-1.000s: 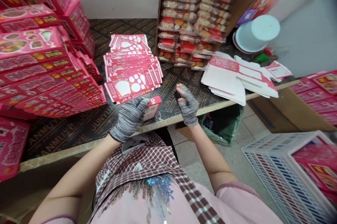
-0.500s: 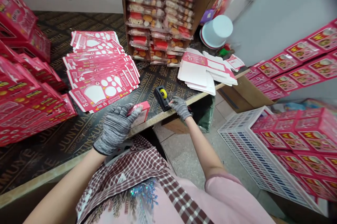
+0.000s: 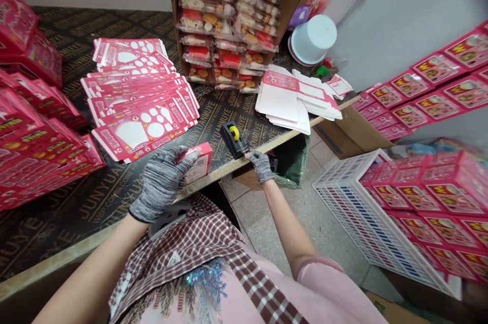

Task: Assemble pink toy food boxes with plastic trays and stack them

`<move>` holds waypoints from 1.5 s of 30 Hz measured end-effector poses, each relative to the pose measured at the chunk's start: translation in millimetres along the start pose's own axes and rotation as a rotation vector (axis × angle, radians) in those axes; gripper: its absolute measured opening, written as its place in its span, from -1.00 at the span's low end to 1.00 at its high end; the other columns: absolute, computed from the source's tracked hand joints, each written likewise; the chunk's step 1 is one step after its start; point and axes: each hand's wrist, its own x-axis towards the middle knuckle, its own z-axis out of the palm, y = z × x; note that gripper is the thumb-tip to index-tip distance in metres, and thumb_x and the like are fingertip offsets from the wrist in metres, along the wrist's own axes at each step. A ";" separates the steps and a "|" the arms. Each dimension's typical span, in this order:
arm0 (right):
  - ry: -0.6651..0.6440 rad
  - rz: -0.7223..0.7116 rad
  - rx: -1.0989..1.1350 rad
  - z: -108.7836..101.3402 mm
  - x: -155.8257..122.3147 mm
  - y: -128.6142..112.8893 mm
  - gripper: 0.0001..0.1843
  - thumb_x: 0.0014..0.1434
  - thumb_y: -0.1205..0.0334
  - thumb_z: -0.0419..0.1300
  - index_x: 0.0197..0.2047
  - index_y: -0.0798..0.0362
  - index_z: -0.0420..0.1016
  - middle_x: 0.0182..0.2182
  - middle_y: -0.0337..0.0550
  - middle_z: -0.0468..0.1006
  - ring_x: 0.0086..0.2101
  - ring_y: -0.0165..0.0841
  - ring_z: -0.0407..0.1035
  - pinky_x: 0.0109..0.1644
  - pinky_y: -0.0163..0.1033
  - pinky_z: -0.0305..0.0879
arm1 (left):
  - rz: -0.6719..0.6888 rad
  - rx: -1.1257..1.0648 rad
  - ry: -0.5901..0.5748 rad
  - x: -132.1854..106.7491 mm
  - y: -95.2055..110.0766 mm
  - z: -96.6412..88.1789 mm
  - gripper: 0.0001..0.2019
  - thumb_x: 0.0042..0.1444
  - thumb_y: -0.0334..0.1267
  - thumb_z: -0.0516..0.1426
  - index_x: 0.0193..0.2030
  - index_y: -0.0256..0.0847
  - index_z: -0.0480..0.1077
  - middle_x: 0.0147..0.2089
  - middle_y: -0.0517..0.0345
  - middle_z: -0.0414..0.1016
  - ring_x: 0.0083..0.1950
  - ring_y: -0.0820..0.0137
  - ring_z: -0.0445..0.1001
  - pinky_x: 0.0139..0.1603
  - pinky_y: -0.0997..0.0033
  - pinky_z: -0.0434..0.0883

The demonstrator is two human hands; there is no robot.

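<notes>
The left hand (image 3: 160, 182) closes its fingers around the small pink box (image 3: 199, 161), bracing it on the table (image 3: 114, 197) near the front edge. The right hand (image 3: 261, 165) draws its fingers together at the cutter end of the tape dispenser (image 3: 233, 138), just beside the box. Whether they grip tape cannot be told. Compared with half a second ago, the right hand sits nearer the table edge. The grip on the box is unchanged.

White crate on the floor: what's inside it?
Stacked pink boxes, piled above the rim of the white crate. Lower layers and the crate floor are covered.

Pink box (image 3: 198, 161), grey-marled gloved hands (image 3: 160, 182)
</notes>
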 end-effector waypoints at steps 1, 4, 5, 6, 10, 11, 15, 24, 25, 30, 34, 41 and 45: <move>0.014 0.001 -0.012 3.0 -0.3 1.2 -0.77 -0.11 0.07 0.27 -0.57 0.06 0.46 -0.57 -0.26 0.49 -0.42 -0.34 0.33 -0.13 -0.14 0.34 | -0.018 -0.025 -0.004 0.5 0.1 -0.3 -0.68 0.30 -0.29 0.05 0.09 -0.09 0.55 -0.01 -0.09 0.62 -0.03 0.11 0.59 -0.09 0.09 0.53; 0.063 -0.005 -0.045 11.8 0.1 1.5 -0.85 -0.10 0.17 0.22 -0.59 0.04 0.41 -0.56 -0.28 0.46 -0.40 -0.35 0.31 -0.12 -0.18 0.32 | -0.071 -0.097 -0.024 2.5 0.9 -2.1 -0.70 0.30 -0.27 0.07 0.06 -0.07 0.56 0.00 -0.11 0.61 -0.02 0.07 0.59 -0.06 0.04 0.53; 0.078 -0.009 -0.052 14.2 -0.1 0.6 -0.85 -0.09 0.18 0.20 -0.59 0.03 0.39 -0.55 -0.28 0.46 -0.40 -0.35 0.31 -0.11 -0.19 0.31 | -0.080 -0.112 -0.030 3.2 1.1 -2.7 -0.71 0.30 -0.25 0.08 0.06 -0.07 0.57 0.00 -0.11 0.61 -0.02 0.07 0.59 -0.06 0.03 0.53; 0.094 -0.013 -0.058 16.1 -0.5 -0.6 -0.85 -0.08 0.19 0.18 -0.60 0.02 0.37 -0.55 -0.28 0.45 -0.40 -0.34 0.31 -0.11 -0.19 0.31 | -0.080 -0.116 -0.033 3.9 1.2 -3.2 -0.71 0.30 -0.25 0.08 0.05 -0.07 0.57 0.00 -0.11 0.61 -0.02 0.07 0.59 -0.05 0.04 0.52; 0.194 -0.031 -0.065 18.1 -6.7 -7.6 -0.83 -0.07 0.16 0.16 -0.61 0.00 0.31 -0.54 -0.24 0.44 -0.38 -0.31 0.29 -0.07 -0.14 0.30 | -0.047 -0.065 -0.023 5.6 0.8 -3.3 -0.69 0.26 -0.30 0.07 0.06 -0.11 0.56 -0.02 -0.07 0.63 -0.04 0.13 0.58 -0.08 0.14 0.52; 0.221 -0.038 -0.058 17.2 -9.8 -10.1 -0.81 -0.06 0.14 0.16 -0.61 0.00 0.31 -0.54 -0.22 0.44 -0.38 -0.30 0.29 -0.07 -0.13 0.30 | -0.045 -0.056 -0.018 5.5 0.8 -3.1 -0.68 0.25 -0.32 0.07 0.07 -0.12 0.55 -0.02 -0.06 0.63 -0.04 0.15 0.58 -0.08 0.16 0.52; 0.284 -0.076 0.001 12.1 -32.5 -31.7 -0.73 0.04 0.00 0.15 -0.53 0.00 0.38 -0.55 -0.20 0.43 -0.39 -0.28 0.29 -0.19 -0.15 0.31 | -0.023 -0.040 -0.028 3.8 1.9 -2.9 -0.59 0.19 -0.46 0.03 0.14 -0.17 0.48 0.02 -0.10 0.60 -0.02 0.15 0.57 -0.04 0.12 0.52; -0.824 0.205 0.852 34.6 -106.7 -150.1 -0.51 0.16 -0.02 0.24 0.01 0.16 0.61 -0.81 -0.51 0.01 -0.72 -0.52 -0.23 -0.63 -0.36 -0.10 | 0.028 -0.051 -0.006 -4.5 -1.5 -1.9 -0.60 0.21 -0.42 0.03 0.19 -0.24 0.36 0.06 -0.13 0.55 0.07 0.14 0.54 0.12 0.07 0.50; -0.900 0.253 0.884 38.8 -108.9 -156.1 -0.53 0.18 0.00 0.23 0.00 0.17 0.61 -0.81 -0.51 0.00 -0.72 -0.52 -0.26 -0.64 -0.37 -0.11 | 0.025 -0.064 -0.010 -4.8 -2.0 -2.1 -0.61 0.22 -0.41 0.03 0.18 -0.22 0.37 0.06 -0.12 0.56 0.07 0.14 0.54 0.12 0.06 0.49; -1.004 0.432 0.975 51.0 -103.4 -154.5 -0.62 0.34 0.05 0.09 -0.10 0.14 0.62 -0.81 -0.52 -0.07 -0.69 -0.50 -0.37 -0.65 -0.41 -0.17 | 0.083 -0.092 -0.007 -4.5 -4.0 -6.7 -0.61 0.22 -0.45 0.03 0.17 -0.21 0.40 0.08 -0.10 0.56 0.09 0.19 0.54 0.13 0.11 0.50; -1.018 0.470 1.001 51.9 -97.5 -147.4 -0.63 0.35 0.05 0.08 -0.24 0.10 0.61 -0.80 -0.51 -0.05 -0.69 -0.50 -0.38 -0.66 -0.42 -0.19 | 0.132 -0.079 -0.023 -1.4 -3.0 -13.3 -0.62 0.24 -0.43 0.01 0.13 -0.20 0.47 0.10 -0.11 0.57 0.08 0.20 0.55 0.06 0.12 0.52; -0.847 0.164 0.637 64.6 -98.2 -136.9 -0.53 0.21 -0.17 0.19 -0.52 0.04 0.49 -0.80 -0.44 0.08 -0.73 -0.51 -0.11 -0.64 -0.36 -0.07 | -0.067 -0.107 0.016 13.3 14.5 -12.5 -0.74 0.26 -0.14 0.11 -0.21 -0.21 0.59 -0.13 -0.03 0.61 -0.16 0.28 0.58 -0.13 0.25 0.52; -0.402 -0.187 0.233 63.2 -90.9 -118.9 -0.55 0.12 -0.16 0.27 -0.56 0.02 0.42 -0.66 -0.31 0.36 -0.61 -0.44 0.22 -0.50 -0.30 0.20 | -0.093 -0.064 0.019 15.8 15.9 -5.2 -0.79 0.24 -0.18 0.15 -0.26 -0.21 0.58 -0.19 -0.04 0.62 -0.19 0.26 0.58 -0.19 0.24 0.50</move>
